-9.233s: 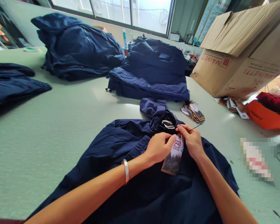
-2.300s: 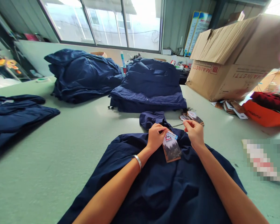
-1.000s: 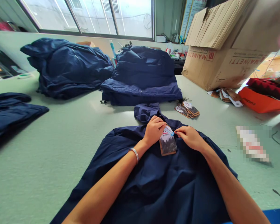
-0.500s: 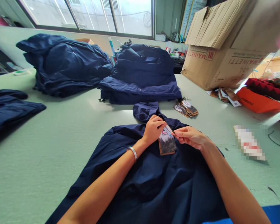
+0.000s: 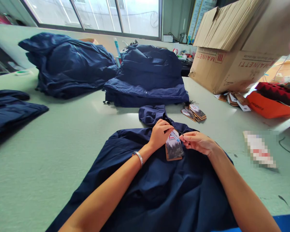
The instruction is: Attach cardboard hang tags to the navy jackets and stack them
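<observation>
A navy garment lies spread out in front of me, its hood or collar part pointing away. On its upper part rests a hang tag with a forest print and a brown lower edge. My left hand pinches at the tag's top end, where a dark cord runs. To the right, my right hand has its fingers closed on the same dark cord. Beyond the garment, a fanned pile of similar tags lies on the table.
Navy garment piles stand at the back of the green table, and another navy garment is at the left. A large cardboard box, an orange bag and a blurred packet are at the right.
The view has shifted very slightly. My right hand has drawn a little away from my left, and more of the cord shows between them.
</observation>
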A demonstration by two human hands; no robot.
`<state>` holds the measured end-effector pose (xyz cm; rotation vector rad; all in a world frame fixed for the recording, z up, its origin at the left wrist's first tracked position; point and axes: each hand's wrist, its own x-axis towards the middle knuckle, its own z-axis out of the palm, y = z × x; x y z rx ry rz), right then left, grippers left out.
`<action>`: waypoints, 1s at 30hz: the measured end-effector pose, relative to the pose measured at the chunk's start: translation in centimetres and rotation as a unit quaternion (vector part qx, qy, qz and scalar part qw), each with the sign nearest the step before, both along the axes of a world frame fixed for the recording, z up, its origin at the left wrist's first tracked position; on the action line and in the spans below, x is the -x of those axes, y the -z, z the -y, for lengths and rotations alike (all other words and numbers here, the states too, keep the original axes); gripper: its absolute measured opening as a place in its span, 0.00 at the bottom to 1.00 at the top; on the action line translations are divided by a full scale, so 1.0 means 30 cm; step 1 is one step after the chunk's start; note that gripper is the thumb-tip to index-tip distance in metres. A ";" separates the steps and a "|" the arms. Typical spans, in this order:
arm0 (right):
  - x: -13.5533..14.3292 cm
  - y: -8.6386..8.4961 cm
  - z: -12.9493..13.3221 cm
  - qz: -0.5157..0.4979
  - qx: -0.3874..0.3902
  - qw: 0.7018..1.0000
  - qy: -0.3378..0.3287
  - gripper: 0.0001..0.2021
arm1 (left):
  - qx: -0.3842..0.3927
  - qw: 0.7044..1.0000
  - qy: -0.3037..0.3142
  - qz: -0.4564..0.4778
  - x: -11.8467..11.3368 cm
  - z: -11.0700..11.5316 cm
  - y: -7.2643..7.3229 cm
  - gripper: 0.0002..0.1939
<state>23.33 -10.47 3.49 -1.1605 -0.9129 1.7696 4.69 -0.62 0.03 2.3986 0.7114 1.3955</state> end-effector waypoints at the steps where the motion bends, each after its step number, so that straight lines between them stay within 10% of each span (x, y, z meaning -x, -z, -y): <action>1: 0.000 0.004 -0.001 -0.005 0.001 1.000 0.004 0.15 | 0.004 1.000 0.000 0.002 -0.001 0.001 0.001 0.05; 20: 0.049 0.017 -0.026 -0.076 -0.117 0.975 0.171 0.15 | 0.035 0.998 0.056 -0.009 -0.013 0.036 -0.011 0.06; 30: 0.083 0.055 -0.034 0.157 -0.240 0.938 0.193 0.14 | 0.058 0.996 0.065 -0.020 -0.018 0.049 -0.013 0.09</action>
